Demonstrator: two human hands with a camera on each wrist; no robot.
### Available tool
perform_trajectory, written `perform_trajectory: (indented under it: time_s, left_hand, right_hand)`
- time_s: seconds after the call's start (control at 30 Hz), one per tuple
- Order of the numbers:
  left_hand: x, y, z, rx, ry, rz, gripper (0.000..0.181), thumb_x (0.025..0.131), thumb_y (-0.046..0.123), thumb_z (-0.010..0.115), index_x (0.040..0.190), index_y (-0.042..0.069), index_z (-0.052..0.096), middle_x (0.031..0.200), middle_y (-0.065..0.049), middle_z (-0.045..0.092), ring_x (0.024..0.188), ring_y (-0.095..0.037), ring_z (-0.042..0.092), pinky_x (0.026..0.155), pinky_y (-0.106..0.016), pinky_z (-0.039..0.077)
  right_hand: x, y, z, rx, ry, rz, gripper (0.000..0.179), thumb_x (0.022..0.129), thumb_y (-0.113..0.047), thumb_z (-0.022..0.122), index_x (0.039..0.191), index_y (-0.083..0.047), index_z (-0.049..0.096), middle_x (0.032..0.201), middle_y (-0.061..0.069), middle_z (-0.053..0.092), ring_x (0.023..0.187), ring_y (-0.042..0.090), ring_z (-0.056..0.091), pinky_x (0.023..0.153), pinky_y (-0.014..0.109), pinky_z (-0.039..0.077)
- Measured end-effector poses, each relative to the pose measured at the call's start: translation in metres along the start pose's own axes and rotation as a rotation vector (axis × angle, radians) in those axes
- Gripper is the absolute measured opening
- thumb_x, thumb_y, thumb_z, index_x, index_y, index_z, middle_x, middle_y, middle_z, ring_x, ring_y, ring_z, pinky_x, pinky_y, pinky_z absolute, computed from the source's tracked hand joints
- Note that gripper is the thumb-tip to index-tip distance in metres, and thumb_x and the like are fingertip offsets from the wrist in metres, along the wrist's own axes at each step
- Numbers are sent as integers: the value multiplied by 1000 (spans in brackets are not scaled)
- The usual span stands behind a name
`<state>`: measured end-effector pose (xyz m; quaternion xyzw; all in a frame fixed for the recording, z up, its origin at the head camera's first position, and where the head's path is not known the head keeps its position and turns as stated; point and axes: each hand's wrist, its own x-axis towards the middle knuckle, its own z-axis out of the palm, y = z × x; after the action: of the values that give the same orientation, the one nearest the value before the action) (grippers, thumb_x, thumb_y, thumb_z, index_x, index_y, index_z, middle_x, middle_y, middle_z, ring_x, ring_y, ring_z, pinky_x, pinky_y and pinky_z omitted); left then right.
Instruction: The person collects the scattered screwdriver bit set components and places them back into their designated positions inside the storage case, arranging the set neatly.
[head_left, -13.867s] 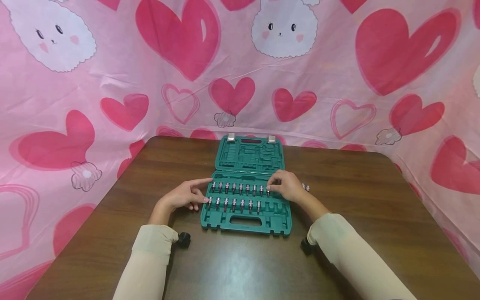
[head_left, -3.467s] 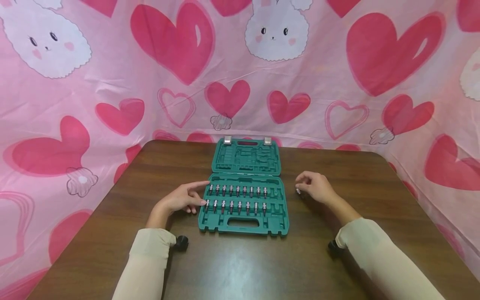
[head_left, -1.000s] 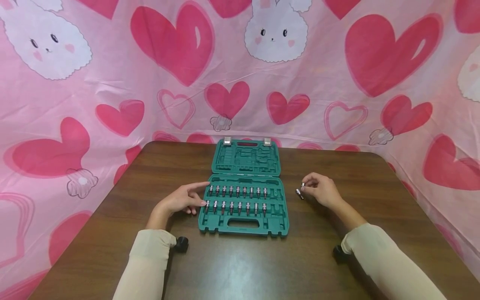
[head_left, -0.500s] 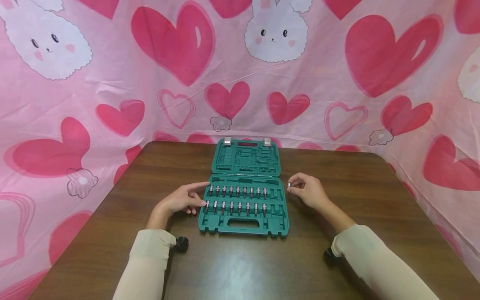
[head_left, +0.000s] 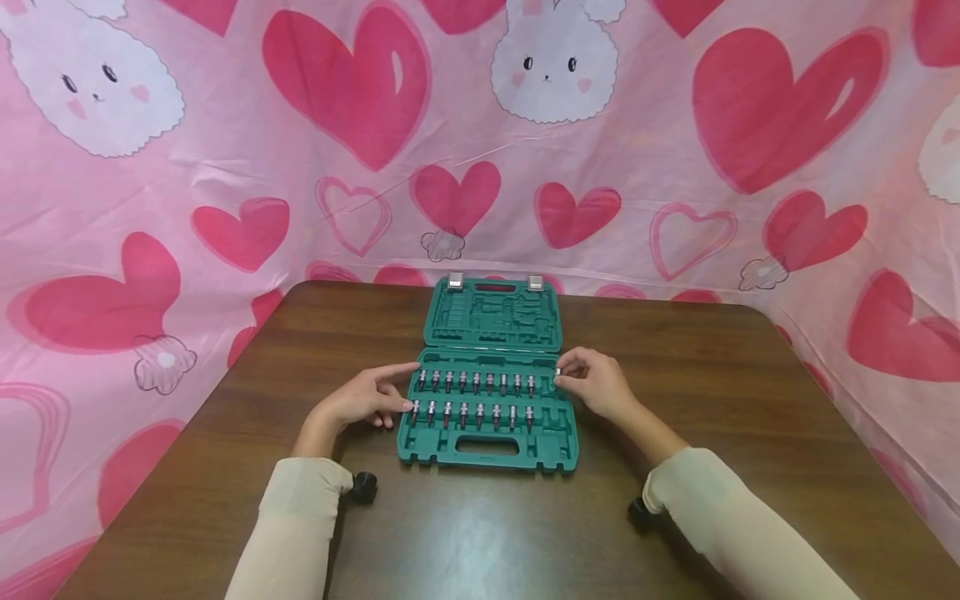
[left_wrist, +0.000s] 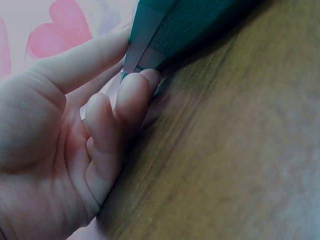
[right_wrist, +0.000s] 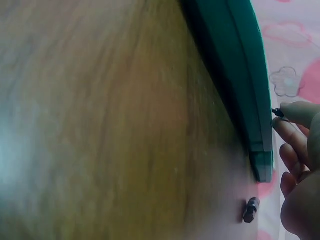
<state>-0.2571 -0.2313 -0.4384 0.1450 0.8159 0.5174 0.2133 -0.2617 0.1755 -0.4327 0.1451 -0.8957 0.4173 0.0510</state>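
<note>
A green tool case lies open on the table, two rows of silver bit sockets standing in its lower half. At its left edge, my left hand touches the rim with an outstretched index finger and thumb; the other fingers bend loosely beside the case in the left wrist view. My right hand pinches a small bit socket between thumb and index finger, over the right end of the upper row. The right wrist view shows this held bit socket near the case's edge, largely covered by the fingers.
Another bit socket lies on the table right of the case, hidden behind my right hand in the head view. The case lid leans back, with two metal latches on top. A heart-patterned cloth hangs behind the table.
My right hand has picked a bit socket off the table and carried it left to the case. Earlier another bit socket was added to the lower row. My left hand keeps its place.
</note>
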Motion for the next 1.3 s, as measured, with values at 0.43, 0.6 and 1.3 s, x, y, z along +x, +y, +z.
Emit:
perform_trajectory:
  time_s: [0.43,0.6,1.3]
  left_hand:
    - [-1,2,0,-5,-2,-2,70,88,20,73,150,18,40,79,-14,67,56,-22,61,55,-34,54]
    - [0,0,0,-6,-4,-3,70,88,19,73,150,19,40,80,-15,67,56,-22,60,56,-34,54]
    - [-1,2,-1,-3,-4,-2,71,88,21,73,150,18,39,80,-14,68,57,-23,61,55,-33,54]
  right_hand:
    - [4,-5,12,-26,-35,4,13,84,-14,78,91,-14,67,91,4,61,82,23,54,73,36,48]
    - [9,-3,13,-52,-37,2,13,83,-15,78,90,-14,67,87,3,60,81,23,52,71,36,45]
    - [16,3,17,-72,-35,-60,7,86,-17,76,88,-10,76,85,-1,64,83,22,54,74,37,46]
